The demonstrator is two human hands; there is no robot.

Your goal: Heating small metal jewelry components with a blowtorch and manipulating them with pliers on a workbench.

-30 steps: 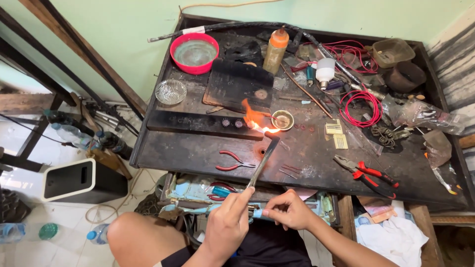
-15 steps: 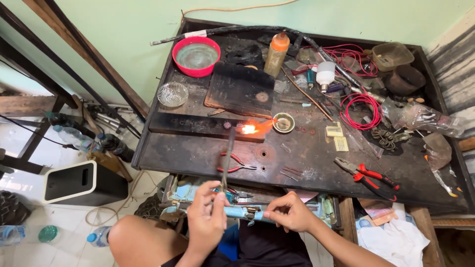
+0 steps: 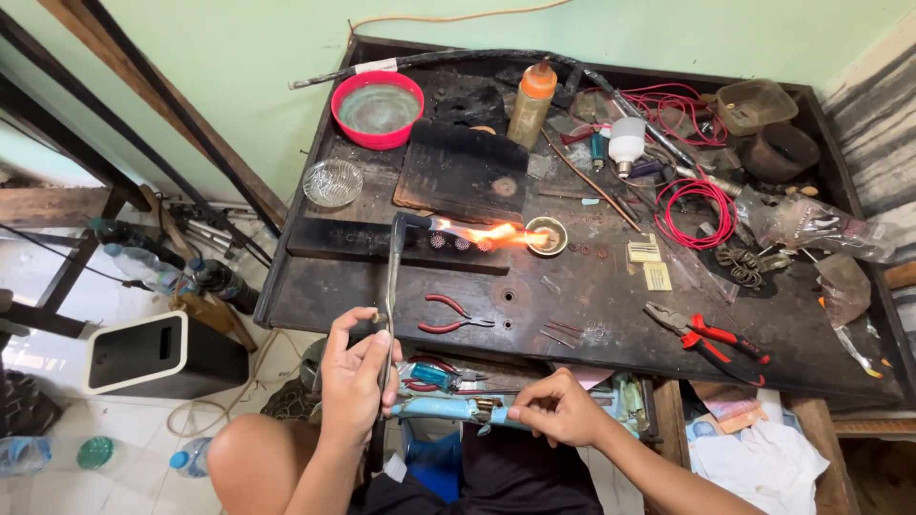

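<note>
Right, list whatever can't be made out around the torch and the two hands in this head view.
- Torch: its lower end is hidden behind the left hand.
- Blue tube: what the right hand pinches at its brass fitting is covered by fingertips and too small to tell.
- Small dish: its contents are washed out by the flame.
- Open drawer: partly hidden under the bench edge.
</note>
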